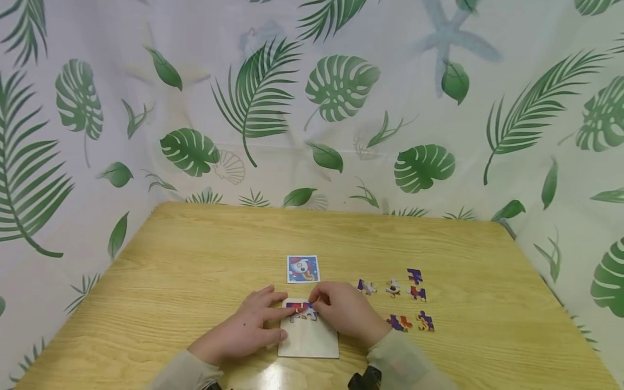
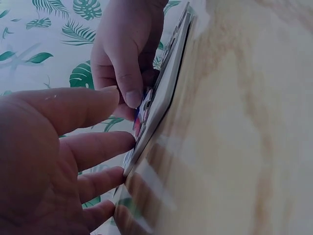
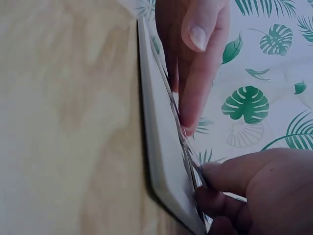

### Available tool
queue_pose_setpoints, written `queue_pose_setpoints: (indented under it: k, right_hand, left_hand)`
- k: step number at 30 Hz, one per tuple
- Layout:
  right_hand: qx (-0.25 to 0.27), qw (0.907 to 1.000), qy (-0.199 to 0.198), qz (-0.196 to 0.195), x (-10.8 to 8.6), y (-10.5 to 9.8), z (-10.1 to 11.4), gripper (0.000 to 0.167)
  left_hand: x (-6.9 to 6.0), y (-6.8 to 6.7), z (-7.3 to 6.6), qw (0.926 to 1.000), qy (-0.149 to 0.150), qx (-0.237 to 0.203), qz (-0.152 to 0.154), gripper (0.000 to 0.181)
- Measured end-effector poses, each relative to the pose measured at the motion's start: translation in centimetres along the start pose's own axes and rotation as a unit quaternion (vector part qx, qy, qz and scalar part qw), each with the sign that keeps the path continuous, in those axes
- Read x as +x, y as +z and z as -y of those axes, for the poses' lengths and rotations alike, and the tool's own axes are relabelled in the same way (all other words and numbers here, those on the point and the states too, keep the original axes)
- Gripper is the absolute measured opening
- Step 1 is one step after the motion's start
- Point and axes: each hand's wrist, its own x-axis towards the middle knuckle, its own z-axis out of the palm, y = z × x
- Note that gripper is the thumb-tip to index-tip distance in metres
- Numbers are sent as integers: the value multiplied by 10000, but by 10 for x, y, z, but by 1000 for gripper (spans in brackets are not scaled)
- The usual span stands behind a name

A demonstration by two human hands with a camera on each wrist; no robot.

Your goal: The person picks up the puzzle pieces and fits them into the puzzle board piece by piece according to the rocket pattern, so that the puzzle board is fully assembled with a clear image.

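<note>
A pale square board (image 1: 309, 342) lies on the table, with joined jigsaw pieces (image 1: 298, 311) in red, purple and white along its far edge. My left hand (image 1: 248, 326) lies at the board's left side, its fingers extended and the index fingertip touching the joined pieces. At the far right corner, my right hand (image 1: 347, 314) pinches a puzzle piece (image 3: 195, 164) between thumb and finger; its edge is tilted slightly up from the board in the right wrist view. Most of that piece is hidden by the fingers. The left wrist view shows the left thumb (image 2: 73, 107) lifted away from the board.
Beyond the board lies a small picture card (image 1: 303, 269) showing a white figure on blue. Several loose puzzle pieces (image 1: 416, 292) are scattered to the right, some near my right forearm. A leaf-patterned curtain (image 1: 312, 108) stands behind the wooden table (image 1: 209, 244).
</note>
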Motion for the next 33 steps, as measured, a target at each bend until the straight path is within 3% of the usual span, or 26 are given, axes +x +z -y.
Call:
queue_pose_setpoints:
  k: [6, 12, 15, 28, 33]
  right_hand:
    - [-114, 9997, -169, -118, 0, 3, 2, 4]
    - [-75, 9982, -494, 316, -4, -1, -7, 17]
    - [-159, 9971, -595, 452, -4, 0, -8, 18]
    - [-277, 9981, -480, 256, 0, 4, -3, 14]
    - [193, 9986, -412, 271, -2, -3, -12, 11]
  left_hand:
    - [-1, -1, -1, 9998, -160, -83, 65, 55]
    - [0, 2, -3, 10000, 53, 9, 8, 52]
    - [0, 4, -4, 9999, 16, 103, -5, 53]
    - [-1, 2, -2, 9999, 32, 107, -61, 55]
    - [0, 3, -3, 10000, -3, 41, -51, 55]
